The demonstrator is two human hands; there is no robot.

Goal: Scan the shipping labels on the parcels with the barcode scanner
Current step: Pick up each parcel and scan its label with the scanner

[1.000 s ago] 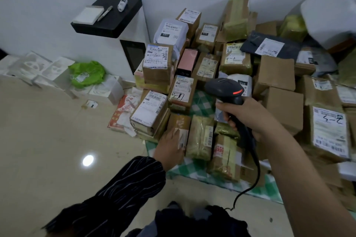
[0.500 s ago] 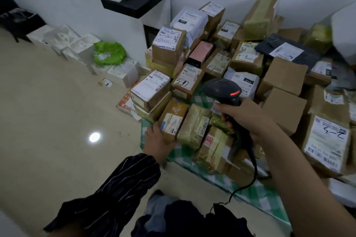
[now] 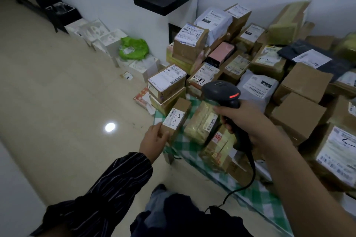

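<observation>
Two hands share the step. In the head view the left hand (image 3: 154,138), fingers curled round the near end of a box (image 3: 182,107), holds its label (image 3: 174,118) up at the front edge of the pile (image 3: 304,82); the right hand (image 3: 244,119), fingers wrapped round the scanner (image 3: 221,92), hangs just right of it. The scanner should likely turn squarely onto that label, with the box steady.

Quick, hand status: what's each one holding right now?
Left hand: grips the small labelled box at its near end.
Right hand: grips the barcode scanner by its handle.
</observation>
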